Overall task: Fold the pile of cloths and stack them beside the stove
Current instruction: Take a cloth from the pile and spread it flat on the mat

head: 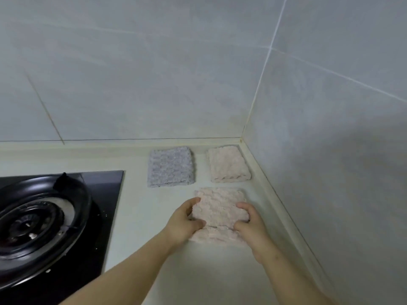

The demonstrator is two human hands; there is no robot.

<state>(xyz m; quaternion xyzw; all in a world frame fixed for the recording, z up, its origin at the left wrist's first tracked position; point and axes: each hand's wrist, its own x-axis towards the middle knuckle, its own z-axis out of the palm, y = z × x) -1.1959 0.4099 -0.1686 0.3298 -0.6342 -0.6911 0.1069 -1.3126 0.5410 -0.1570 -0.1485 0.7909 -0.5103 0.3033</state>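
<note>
The left hand (184, 221) grips the left edge of the pink cloth (220, 211), fingers curled over the upper layer and thumb pressed in at the fold. The right hand (251, 225) grips the right edge the same way, thumb on top and fingers wrapped round the side. The two hands are apart, with the cloth's width between them. The cloth lies flat on the counter (152, 252), doubled over: an upper layer sits on a lower one, whose near strip shows below the hands. It is thick and nubbly, like plush terry, and roughly rectangular.

Just beyond it, toward the counter's back edge, lie two folded cloths side by side and apart from each other. The gray cloth (170, 167) is on the left, a squarish pad of the same looped pile. The corner cloth (229, 165) is pale pink, a thicker pad with rounded edges, tucked into the counter's back right corner close to the raised lip.

The counter is smooth and pale. At its left side is the stove (108, 194), a glossy black glass slab with a round metal burner (28, 225) ringed by a dark pan support. Gray tiled walls (154, 84) with light grout lines rise behind and to the right.
</note>
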